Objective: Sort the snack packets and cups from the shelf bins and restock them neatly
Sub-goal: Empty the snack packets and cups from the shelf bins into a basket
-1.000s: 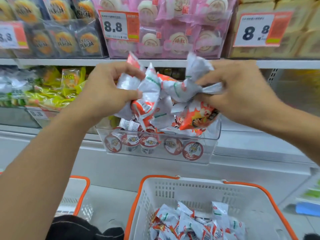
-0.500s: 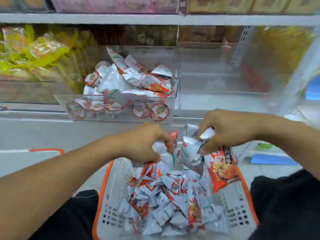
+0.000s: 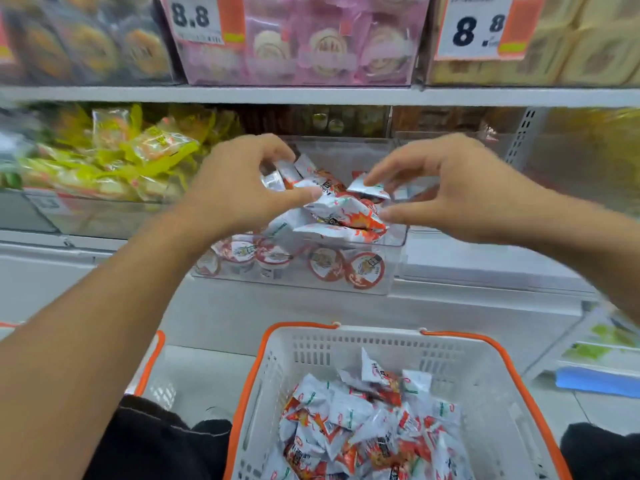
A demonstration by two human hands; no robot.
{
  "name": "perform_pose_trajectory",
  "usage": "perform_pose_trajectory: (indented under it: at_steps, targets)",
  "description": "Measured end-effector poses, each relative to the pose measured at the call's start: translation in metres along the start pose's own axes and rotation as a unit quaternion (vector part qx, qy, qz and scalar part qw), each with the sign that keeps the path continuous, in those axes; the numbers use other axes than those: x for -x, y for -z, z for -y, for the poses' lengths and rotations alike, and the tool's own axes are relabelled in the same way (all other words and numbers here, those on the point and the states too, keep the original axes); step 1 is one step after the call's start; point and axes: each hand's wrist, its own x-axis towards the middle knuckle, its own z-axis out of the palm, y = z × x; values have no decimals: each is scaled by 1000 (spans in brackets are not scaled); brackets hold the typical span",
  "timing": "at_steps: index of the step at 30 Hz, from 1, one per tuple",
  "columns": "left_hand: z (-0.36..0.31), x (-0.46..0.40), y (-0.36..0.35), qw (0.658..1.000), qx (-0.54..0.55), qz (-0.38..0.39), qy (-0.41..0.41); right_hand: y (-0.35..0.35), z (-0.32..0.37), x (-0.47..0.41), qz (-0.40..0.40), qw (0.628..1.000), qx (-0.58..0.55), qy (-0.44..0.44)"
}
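A clear shelf bin [image 3: 394, 271] holds red-and-white snack packets [image 3: 346, 209] piled over a front row of foil-lidded cups [image 3: 363, 270]. My left hand [image 3: 239, 183] reaches into the bin from the left, its fingers and thumb curled round a few small packets at the top of the pile. From the right, my right hand [image 3: 453, 192] hovers over the pile with its fingers spread; the index fingertip touches a white packet [image 3: 367, 188] and the thumb sits lower, apart from it. Below, a white basket with an orange rim [image 3: 381, 332] holds several of the same packets [image 3: 363, 424].
Yellow snack bags [image 3: 138, 157] fill the bin to the left. The shelf above carries pink and beige boxed cakes behind 8.8 price tags [image 3: 478, 29]. A second orange-rimmed basket [image 3: 152, 362] stands at lower left. The shelf's clear bin [image 3: 485, 247] lies to the right.
Both hands carried packets from the bin down to the basket and let them go. They have come back up to the bin, and the left hand grips new packets.
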Motion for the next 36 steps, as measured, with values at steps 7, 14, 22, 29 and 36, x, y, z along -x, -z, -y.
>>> perform_pose_trajectory:
  at_steps: [7,14,22,29,36]
  targets:
    - [46,-32,-23,985,-120,108,66,-48,-30,-122,355,901,230,-100]
    - [85,-61,-18,984,-96,-111,100,-68,-45,-154,130,958,235,-105]
    - [102,-58,-29,981,-63,-18,182,-66,-45,-167,127,953,123,-247]
    - [87,-62,-43,966,141,144,161,-63,-32,-159,284,895,231,-254]
    - [81,-69,-51,972,83,167,146,-70,-40,-167,336,878,237,-243]
